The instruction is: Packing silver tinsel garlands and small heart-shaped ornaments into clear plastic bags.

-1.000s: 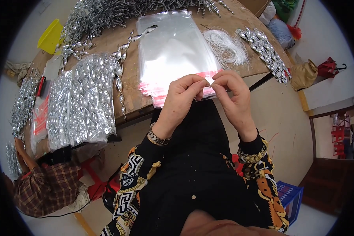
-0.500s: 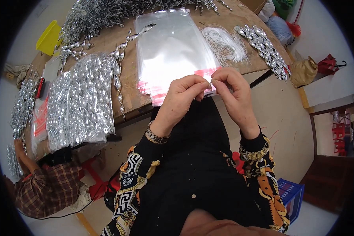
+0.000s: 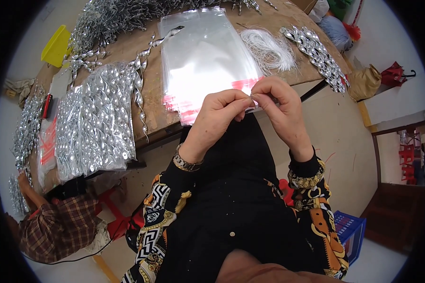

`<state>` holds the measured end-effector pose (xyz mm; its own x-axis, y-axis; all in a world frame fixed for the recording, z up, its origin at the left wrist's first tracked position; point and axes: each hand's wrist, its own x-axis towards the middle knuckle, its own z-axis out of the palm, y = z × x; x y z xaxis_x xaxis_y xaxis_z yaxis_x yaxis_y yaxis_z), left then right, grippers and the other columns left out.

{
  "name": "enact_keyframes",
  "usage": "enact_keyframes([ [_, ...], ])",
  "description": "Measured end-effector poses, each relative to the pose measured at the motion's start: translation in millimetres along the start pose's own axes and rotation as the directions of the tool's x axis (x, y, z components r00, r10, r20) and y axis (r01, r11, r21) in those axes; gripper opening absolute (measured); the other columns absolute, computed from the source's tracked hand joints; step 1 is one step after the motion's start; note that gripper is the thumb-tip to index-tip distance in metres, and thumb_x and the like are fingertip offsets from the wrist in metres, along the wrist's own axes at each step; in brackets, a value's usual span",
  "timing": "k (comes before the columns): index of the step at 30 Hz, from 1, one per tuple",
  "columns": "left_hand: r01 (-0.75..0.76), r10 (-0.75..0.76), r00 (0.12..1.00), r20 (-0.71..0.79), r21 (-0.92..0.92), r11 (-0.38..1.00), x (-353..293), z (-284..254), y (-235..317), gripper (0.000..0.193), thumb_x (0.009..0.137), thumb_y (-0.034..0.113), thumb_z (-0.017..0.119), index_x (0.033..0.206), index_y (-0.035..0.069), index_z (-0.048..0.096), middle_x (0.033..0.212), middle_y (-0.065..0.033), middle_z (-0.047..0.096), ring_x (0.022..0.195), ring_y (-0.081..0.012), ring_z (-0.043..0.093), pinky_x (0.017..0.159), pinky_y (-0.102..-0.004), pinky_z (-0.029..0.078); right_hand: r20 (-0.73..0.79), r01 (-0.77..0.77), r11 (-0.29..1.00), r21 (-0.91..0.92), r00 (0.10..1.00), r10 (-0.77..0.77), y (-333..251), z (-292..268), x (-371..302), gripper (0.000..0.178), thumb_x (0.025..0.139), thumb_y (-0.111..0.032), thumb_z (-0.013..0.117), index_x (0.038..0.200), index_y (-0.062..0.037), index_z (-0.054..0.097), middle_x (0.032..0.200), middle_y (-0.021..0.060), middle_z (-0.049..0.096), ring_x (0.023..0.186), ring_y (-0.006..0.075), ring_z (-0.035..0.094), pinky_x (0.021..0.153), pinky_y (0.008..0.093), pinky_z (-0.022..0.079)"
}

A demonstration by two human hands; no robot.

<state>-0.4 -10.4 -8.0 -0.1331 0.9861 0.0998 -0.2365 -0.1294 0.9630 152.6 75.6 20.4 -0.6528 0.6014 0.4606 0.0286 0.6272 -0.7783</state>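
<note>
Here, presses thumb against forefinger in the left hand (image 3: pixel 216 115), and likewise in the right hand (image 3: pixel 284 115), with both pairs of tips meeting or almost meeting; cannot tell which. Cannot make out either, whether pinching something between them: too small and half covered by the fingers. Just beyond the hands, on the wooden tabletop (image 3: pixel 156 103), see a stack of clear bags (image 3: pixel 198 52), with red-striped near edge partly hidden by the hands and with middle washed out by glare. Right of the stack, find a coil of white string (image 3: pixel 269 52), too fine for separating by eye. Left of the stack, see twisted silver strips (image 3: pixel 97 118), partly veiled by shiny plastic. At the upper edge, notice a silver heap (image 3: pixel 127 21), cut off by the frame.
</note>
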Motion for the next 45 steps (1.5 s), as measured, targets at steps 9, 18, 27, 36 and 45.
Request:
enact_keyframes([
  [9,0.011,-0.011,0.999,-0.035,0.003,1.000,0.9,-0.1,-1.0,0.013,0.090,0.011,0.059,0.091,0.000,0.066,0.072,0.0010,0.058,0.065,-0.0055,0.051,0.060,-0.0187,0.041,0.010,-0.117,0.992,0.040,0.993,0.116,4.4,2.0,0.0,0.005,0.088,-0.001,0.057,0.089,0.0017,0.060,0.084,0.0020,0.059,0.075,0.0080,0.053,0.067,0.0217,0.042],
  [18,0.007,-0.009,0.993,-0.114,-0.015,1.000,1.7,0.4,-0.8,0.013,0.090,0.011,0.059,0.091,0.001,0.067,0.072,0.0019,0.059,0.064,-0.0046,0.052,0.060,-0.0187,0.041,-0.101,-0.192,0.959,0.209,0.971,0.217,8.4,0.9,-8.7,0.010,0.090,-0.002,0.057,0.099,0.0003,0.059,0.088,0.0004,0.060,0.077,0.0067,0.052,0.069,0.0206,0.043],
  [27,-0.023,0.019,0.992,-0.125,-0.033,0.999,1.0,1.9,-6.4,0.014,0.091,0.010,0.058,0.094,0.000,0.067,0.074,0.0003,0.060,0.066,-0.0057,0.053,0.061,-0.0195,0.042,-0.137,0.015,0.996,-0.092,0.990,-0.028,-7.0,13.7,-13.3,0.006,0.086,0.002,0.059,0.092,0.0008,0.061,0.086,0.0052,0.061,0.078,0.0108,0.057,0.069,0.0235,0.045],
  [36,-0.048,0.045,0.990,-0.135,-0.019,0.999,0.8,5.5,-7.0,0.015,0.091,0.011,0.059,0.091,-0.002,0.065,0.070,0.0012,0.058,0.064,-0.0047,0.051,0.059,-0.0186,0.042,-0.114,-0.225,0.967,0.117,0.964,0.239,1.2,13.1,-10.0,0.013,0.090,-0.004,0.058,0.102,0.0014,0.058,0.091,0.0019,0.060,0.083,0.0067,0.057,0.074,0.0203,0.045],
  [45,-0.053,0.056,0.989,-0.138,0.022,0.998,-0.1,5.5,-10.5,0.015,0.091,0.011,0.058,0.093,-0.003,0.065,0.071,0.0012,0.058,0.064,-0.0047,0.051,0.059,-0.0182,0.041,-0.054,-0.234,0.949,0.213,0.966,0.251,10.1,16.9,-8.0,0.008,0.091,-0.007,0.057,0.095,0.0002,0.059,0.082,-0.0015,0.058,0.072,0.0040,0.050,0.065,0.0179,0.041],
])
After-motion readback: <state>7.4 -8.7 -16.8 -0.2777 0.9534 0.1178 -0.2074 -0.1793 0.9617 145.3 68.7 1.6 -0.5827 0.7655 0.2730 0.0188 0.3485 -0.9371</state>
